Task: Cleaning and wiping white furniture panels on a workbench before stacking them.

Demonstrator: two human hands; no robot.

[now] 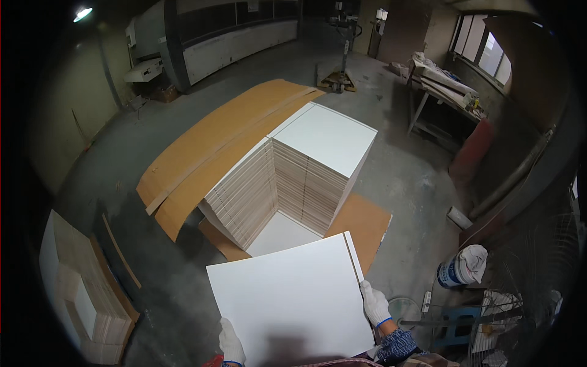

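Note:
A large white board (pixel 287 293) is held in front of me, tilted, with a groove along its right edge. My left hand (pixel 230 342), in a white knit glove, grips its lower left edge. On the right edge, my gloved right hand (pixel 374 303) is closed round the board; the fingers beneath are hidden. Just beyond stands a tall stack of white boards (pixel 330 137), with a lower step at its near corner where a white board (pixel 284 235) shows. Brown cardboard (pixel 361 226) lies under the stack, and a long brown sheet (pixel 226 134) leans or rests along its left side.
Another board stack (pixel 110 293) stands at the lower left, near a thin strip (pixel 121 251) on the floor. At right are a white-and-blue bucket (pixel 449 273), a wire fan guard (pixel 538 275) and a blue stool (pixel 458 324). A pallet jack (pixel 338 79) and a cluttered workbench (pixel 443 85) stand farther back.

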